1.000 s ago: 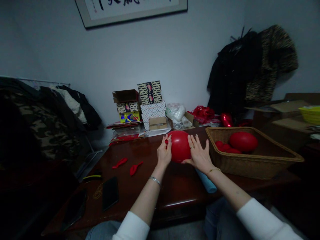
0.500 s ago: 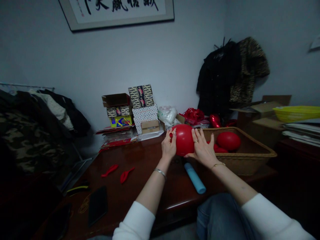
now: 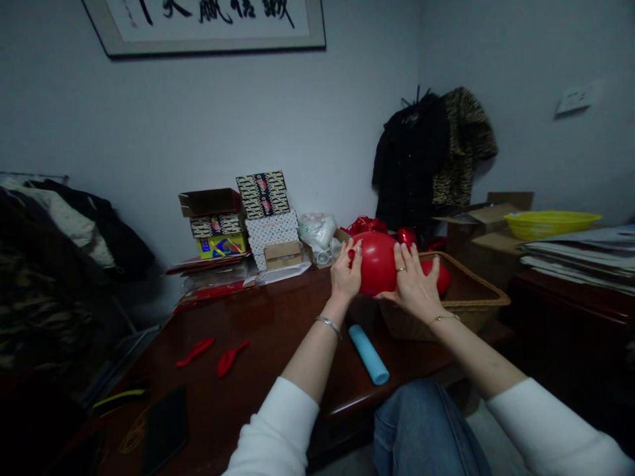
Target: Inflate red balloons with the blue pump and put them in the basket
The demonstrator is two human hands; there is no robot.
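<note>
An inflated red balloon (image 3: pixel 377 263) is held up between my two hands above the table. My left hand (image 3: pixel 346 271) pinches its neck end, and a small red tip pokes out between the fingers. Flat against the balloon's right side rests my right hand (image 3: pixel 414 281), its fingers spread. Just behind that hand stands a wicker basket (image 3: pixel 476 307) with another red balloon (image 3: pixel 441 276) inside, partly hidden by my fingers. Below my hands a light blue cylinder (image 3: pixel 368 355) lies on the table. Two limp red balloons, one nearer the middle (image 3: pixel 231 359) and one further left (image 3: pixel 195 352), lie flat.
Stacked boxes (image 3: pixel 270 231) and a white plastic bag (image 3: pixel 317 231) stand along the wall. A dark flat tablet-like object (image 3: pixel 166 426) lies at the table's front left. To the right, a yellow basket (image 3: pixel 550 225) sits on piled papers (image 3: pixel 585 254).
The camera view has swung to the right. My hands and the balloon have moved right relative to the basket, now covering more of the balloons in it. My grip looks the same.
</note>
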